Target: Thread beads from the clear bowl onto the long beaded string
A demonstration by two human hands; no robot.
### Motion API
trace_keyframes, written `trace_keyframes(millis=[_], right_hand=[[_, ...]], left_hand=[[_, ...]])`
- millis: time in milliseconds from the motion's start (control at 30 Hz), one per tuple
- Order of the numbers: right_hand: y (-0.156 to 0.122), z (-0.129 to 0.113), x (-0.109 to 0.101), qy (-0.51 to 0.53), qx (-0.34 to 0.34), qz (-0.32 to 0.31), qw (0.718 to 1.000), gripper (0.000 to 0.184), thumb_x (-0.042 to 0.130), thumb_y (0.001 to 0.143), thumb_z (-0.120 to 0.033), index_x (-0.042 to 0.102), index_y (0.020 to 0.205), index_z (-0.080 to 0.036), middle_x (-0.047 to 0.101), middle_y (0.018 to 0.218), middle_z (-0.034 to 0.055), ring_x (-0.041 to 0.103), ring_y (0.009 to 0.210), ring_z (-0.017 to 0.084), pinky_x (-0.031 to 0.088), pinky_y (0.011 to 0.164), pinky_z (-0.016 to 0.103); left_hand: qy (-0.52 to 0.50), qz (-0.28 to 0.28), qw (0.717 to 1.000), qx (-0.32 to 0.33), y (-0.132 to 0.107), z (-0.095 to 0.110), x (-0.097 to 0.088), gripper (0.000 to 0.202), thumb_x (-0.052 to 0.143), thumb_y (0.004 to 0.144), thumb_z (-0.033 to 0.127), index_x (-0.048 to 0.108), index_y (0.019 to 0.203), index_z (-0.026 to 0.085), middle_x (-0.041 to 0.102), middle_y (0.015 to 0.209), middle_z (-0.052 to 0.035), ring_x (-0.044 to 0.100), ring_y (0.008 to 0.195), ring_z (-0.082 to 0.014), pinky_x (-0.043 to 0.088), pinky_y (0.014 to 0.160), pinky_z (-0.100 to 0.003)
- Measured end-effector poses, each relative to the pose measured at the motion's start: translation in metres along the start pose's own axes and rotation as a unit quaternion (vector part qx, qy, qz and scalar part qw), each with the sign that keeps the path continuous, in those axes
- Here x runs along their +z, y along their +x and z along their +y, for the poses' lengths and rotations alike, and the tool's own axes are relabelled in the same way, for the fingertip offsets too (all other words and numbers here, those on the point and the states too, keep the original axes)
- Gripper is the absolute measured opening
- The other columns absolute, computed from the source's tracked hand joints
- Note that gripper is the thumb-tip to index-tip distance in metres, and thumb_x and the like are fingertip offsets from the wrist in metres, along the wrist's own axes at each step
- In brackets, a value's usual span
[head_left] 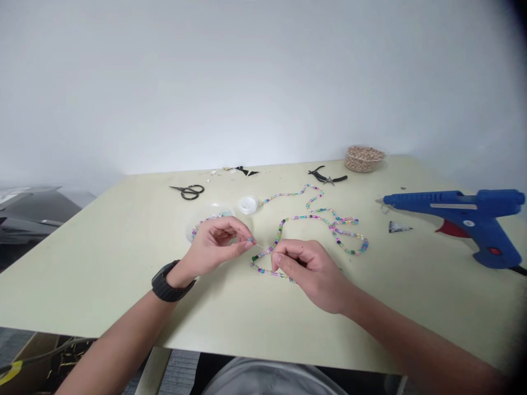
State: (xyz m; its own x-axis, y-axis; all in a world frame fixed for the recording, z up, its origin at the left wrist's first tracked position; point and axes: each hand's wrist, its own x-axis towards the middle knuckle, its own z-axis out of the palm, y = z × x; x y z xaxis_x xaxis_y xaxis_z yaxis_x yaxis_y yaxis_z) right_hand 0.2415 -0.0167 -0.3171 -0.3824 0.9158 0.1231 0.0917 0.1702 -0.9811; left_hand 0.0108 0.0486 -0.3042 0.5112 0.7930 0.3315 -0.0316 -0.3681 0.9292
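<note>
Between thumb and fingertips, my left hand [222,244] pinches a few small beads [251,241], one bluish and one reddish. A thin pale cord [261,247] runs from there to my right hand [313,271], whose thumb and index finger are pressed together on it. Behind and under the right hand winds a long string of multicoloured beads [310,216], lying in loops on the table. Its far end reaches a small white round spool [247,205]. A clear dish of beads [191,225] sits behind my left hand, partly covered by it.
Black scissors [190,192] lie at the back left, and black-handled pliers [328,176] at the back. A tub of beige pellets [364,158] stands at the back right. On the right are a blue glue gun [465,211] and a small pointed piece [399,227]. Scraps [242,170] lie near the wall.
</note>
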Motion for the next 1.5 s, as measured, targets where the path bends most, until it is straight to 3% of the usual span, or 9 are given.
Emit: trace_keyframes(millis=[267,633,1500], right_hand=[[0.0009,0.0005,-0.0002,-0.002,0.008,-0.004,1.0,0.026,0.053,0.099,-0.026,0.062,0.077,-0.016,0.038,0.059,-0.0062,0.029,0.052,0.007,0.021,0.047,0.023],[0.0011,0.0007,0.0,-0.004,0.017,-0.011,1.0,0.025,0.053,0.098,-0.023,0.06,0.076,-0.016,0.034,0.057,-0.0075,0.025,0.051,0.006,0.019,0.046,0.023],[0.0003,-0.0007,-0.0002,-0.002,0.021,-0.012,1.0,0.025,0.053,0.098,-0.025,0.061,0.076,-0.016,0.035,0.058,-0.0067,0.026,0.051,0.007,0.02,0.047,0.024]], left_hand=[[0.021,-0.019,0.999,0.019,-0.0018,-0.0012,0.0012,0.012,0.076,0.084,0.011,0.077,0.092,0.019,0.078,0.088,-0.0052,0.07,0.08,-0.012,0.056,0.076,-0.022],[0.053,-0.024,0.998,0.016,-0.0027,0.001,0.0022,0.008,0.077,0.084,0.014,0.077,0.091,0.018,0.073,0.08,-0.0054,0.062,0.071,-0.0114,0.052,0.069,-0.024],[0.069,-0.049,0.996,0.007,-0.004,0.0038,0.0029,0.009,0.079,0.083,0.02,0.078,0.091,0.015,0.074,0.079,-0.0081,0.061,0.069,-0.0129,0.052,0.067,-0.026]])
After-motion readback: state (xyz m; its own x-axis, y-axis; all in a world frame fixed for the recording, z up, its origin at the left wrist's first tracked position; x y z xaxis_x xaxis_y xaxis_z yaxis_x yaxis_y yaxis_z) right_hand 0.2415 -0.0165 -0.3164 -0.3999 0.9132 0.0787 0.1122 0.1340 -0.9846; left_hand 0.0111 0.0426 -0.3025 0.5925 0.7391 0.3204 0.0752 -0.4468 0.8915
